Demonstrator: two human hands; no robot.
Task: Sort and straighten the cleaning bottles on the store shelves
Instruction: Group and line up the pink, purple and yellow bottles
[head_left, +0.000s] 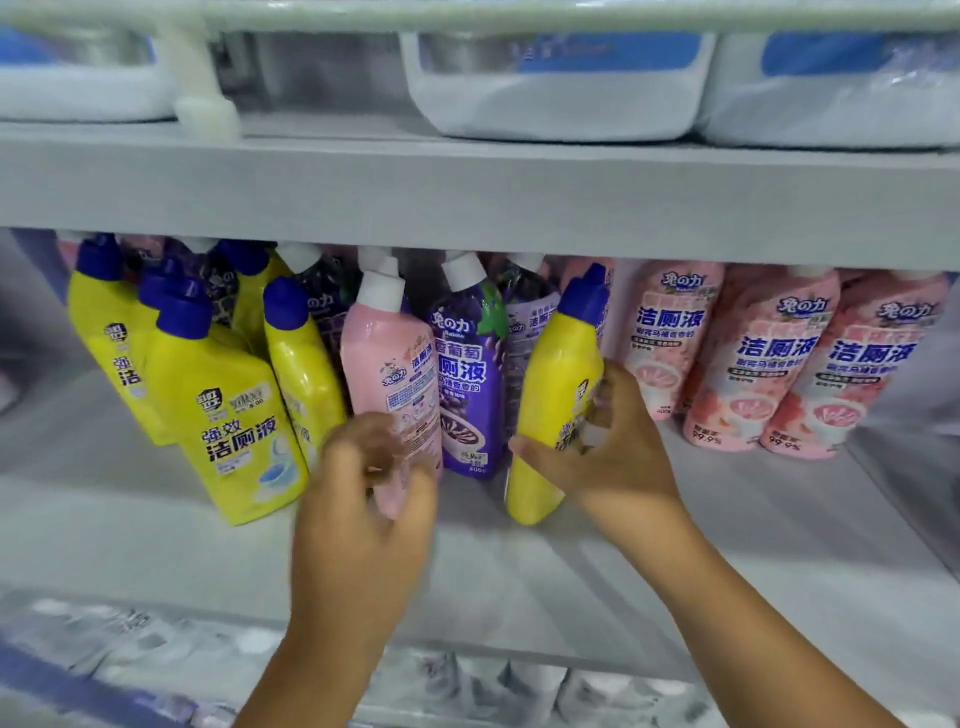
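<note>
Yellow plastic fills the right hand (605, 457): its grip is curled round the lower body of a yellow bottle with a blue cap (558, 384), thumb low on the near side and fingers wrapped over the labelled side. That bottle leans left, cap toward the shelf above, base on the middle shelf (156, 530).

Taking this held yellow bottle as the landmark: just to its left stands a purple bottle with a white cap (470, 374), touching or nearly touching it. Further left is a pink bottle with a white cap (389, 374), tilted, its lower end in the left hand (363, 509); that grip is closed round the bottom of the pink bottle, though motion blur hides how the fingers lie. Beyond the pink bottle, still to the left, a cluster of yellow bottles (228, 405) with blue caps leans at mixed angles, with more purple bottles (322, 301) crowded behind them.

Just to the right of the held yellow bottle, a row of pink bottles (763, 364) stands upright side by side, labels forward.

Above, the upper shelf (467, 197) carries large white jugs with blue labels (556, 88). Below, a lower shelf holds blurred white packs (519, 686).
</note>
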